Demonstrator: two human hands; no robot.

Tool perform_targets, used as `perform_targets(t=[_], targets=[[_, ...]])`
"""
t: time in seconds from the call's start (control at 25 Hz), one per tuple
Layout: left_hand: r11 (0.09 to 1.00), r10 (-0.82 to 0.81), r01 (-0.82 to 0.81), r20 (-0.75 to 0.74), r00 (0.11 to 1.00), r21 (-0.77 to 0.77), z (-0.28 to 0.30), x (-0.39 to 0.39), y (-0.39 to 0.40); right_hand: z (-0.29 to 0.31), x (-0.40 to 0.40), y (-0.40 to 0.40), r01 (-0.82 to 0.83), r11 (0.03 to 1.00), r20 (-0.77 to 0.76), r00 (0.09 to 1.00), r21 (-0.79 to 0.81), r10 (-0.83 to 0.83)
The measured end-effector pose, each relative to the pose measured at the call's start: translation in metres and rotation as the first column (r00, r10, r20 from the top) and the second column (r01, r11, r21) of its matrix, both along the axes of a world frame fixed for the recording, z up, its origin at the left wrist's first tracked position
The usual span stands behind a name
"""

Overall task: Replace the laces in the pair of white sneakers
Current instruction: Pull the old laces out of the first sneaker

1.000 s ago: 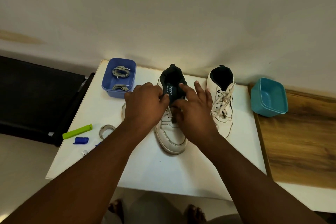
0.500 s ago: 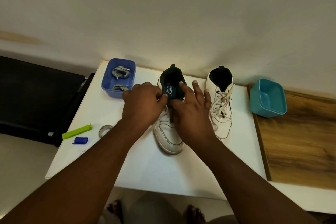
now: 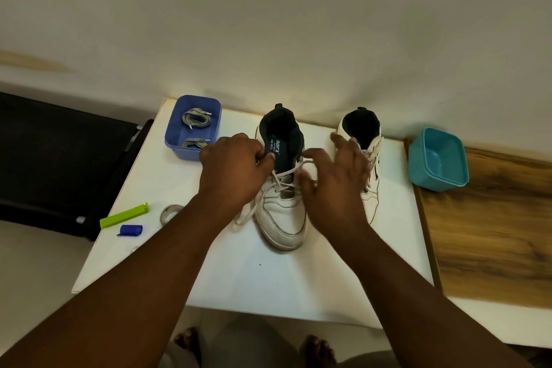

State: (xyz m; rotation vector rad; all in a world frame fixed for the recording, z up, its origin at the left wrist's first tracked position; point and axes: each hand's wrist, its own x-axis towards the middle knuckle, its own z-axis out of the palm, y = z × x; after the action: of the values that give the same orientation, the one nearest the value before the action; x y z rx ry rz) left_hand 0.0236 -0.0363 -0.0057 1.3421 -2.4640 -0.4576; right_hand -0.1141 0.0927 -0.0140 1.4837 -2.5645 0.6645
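Looks like a room at home: plain painted wall (image 3: 268,24), small white table (image 3: 268,284) pushed against it, wood-grain board (image 3: 490,233) at its right edge, bare feet (image 3: 316,349) below.
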Motion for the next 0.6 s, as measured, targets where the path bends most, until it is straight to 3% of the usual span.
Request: perform_targets(t=[0.12,0.24,0.36,0.48,0.52,0.6], targets=[[1.000,-0.003,0.003,0.006,1.000,0.006,0.001,0.001,-0.001,-0.006,0.012,-0.013,-0.190,0.980,-0.025,0.981,0.058,0.191],[1.000,-0.024,0.024,0.019,1.000,-0.010,0.001,0.002,0.001,-0.005,0.011,-0.013,-0.179,0.982,-0.044,0.982,0.064,0.182],[1.000,-0.004,0.005,0.019,1.000,-0.030,0.002,0.003,-0.001,0.004,-0.013,-0.006,0.019,0.999,-0.098,0.995,-0.036,-0.022],[0.999,0.012,-0.011,0.015,1.000,-0.036,0.002,0.004,-0.002,0.014,-0.046,0.008,0.339,0.932,0.069,0.941,-0.130,-0.332],[0.999,0.014,-0.013,0.008,1.000,-0.034,0.002,0.003,-0.001,0.014,-0.045,0.009,0.344,0.929,0.112,0.937,-0.134,-0.331],[1.000,0.017,-0.017,0.000,1.000,-0.020,0.002,0.001,-0.001,0.006,-0.022,0.001,0.149,0.984,0.074,0.987,-0.095,-0.142]])
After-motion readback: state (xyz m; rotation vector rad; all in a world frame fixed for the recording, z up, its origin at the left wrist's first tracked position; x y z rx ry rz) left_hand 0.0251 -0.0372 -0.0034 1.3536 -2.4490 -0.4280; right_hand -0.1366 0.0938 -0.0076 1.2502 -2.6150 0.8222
